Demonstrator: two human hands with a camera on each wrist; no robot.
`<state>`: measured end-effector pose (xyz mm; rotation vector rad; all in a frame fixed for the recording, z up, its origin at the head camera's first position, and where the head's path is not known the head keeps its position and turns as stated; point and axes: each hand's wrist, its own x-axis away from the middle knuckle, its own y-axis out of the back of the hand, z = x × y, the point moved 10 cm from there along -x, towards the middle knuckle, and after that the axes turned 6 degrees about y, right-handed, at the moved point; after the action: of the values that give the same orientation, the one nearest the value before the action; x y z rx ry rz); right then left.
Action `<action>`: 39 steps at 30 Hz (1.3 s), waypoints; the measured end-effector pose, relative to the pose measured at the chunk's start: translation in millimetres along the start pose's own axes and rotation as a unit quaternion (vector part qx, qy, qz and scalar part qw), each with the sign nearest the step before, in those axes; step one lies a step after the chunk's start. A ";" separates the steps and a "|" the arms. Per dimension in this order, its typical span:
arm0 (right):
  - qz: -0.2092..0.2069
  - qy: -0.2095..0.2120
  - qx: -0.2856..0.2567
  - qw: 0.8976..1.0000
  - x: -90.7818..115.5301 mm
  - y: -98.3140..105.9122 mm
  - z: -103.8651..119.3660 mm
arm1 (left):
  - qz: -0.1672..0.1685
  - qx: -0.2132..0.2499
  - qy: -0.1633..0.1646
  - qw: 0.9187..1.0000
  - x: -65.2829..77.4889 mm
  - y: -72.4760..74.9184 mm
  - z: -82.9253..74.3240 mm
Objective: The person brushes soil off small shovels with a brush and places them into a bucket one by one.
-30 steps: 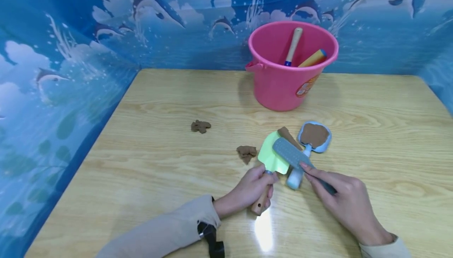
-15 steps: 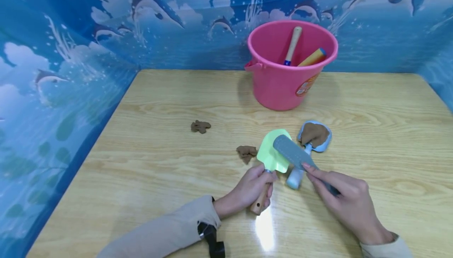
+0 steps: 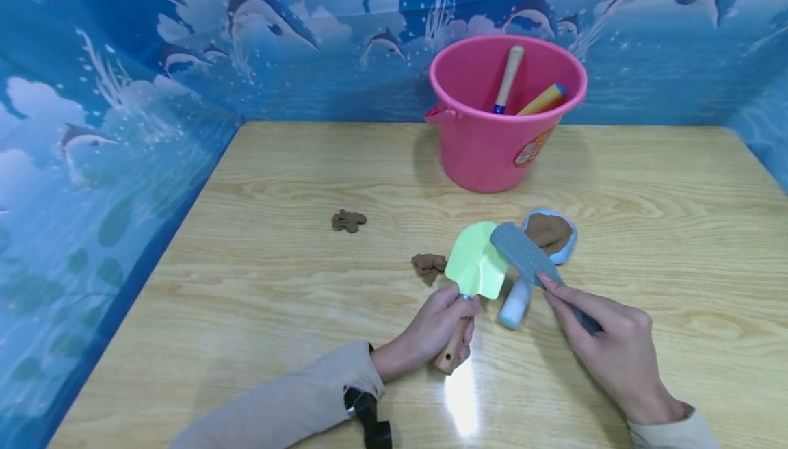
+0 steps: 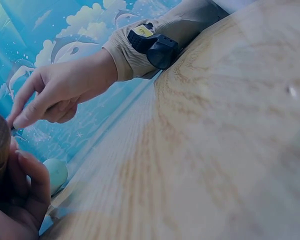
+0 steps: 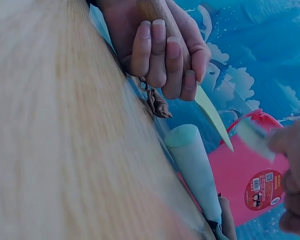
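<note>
One bucket (image 3: 483,151) behind, left grip (image 3: 442,319) closed round trowel (image 3: 473,257), right grip (image 3: 612,343) pinching scraper (image 3: 524,252), half-hiding blue shovel (image 3: 516,304)

No words or numbers can be read for certain. A round red-orange label (image 5: 264,190) on the near right side of the pink bucket (image 3: 474,155), which stands at the far side of the table (image 3: 277,298), carries a barcode (image 5: 256,184), a small square code (image 5: 269,177) and fine white print too small to make out. A yellow tag (image 4: 143,31) on the black device (image 4: 162,51) at the right sleeve (image 4: 182,25) bears dark characters too blurred to tell.
</note>
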<state>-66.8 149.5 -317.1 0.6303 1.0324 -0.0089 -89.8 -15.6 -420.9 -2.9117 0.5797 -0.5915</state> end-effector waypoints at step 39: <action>0.031 0.018 -0.038 0.999 -4.5 -6.7 7.6 | 0.108 0.044 0.010 0.993 2.3 -16.8 -1.5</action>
<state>-65.0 139.1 -314.0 0.5952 1.0415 0.0965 -82.7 -1.1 -415.7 -2.7162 0.8337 -0.6010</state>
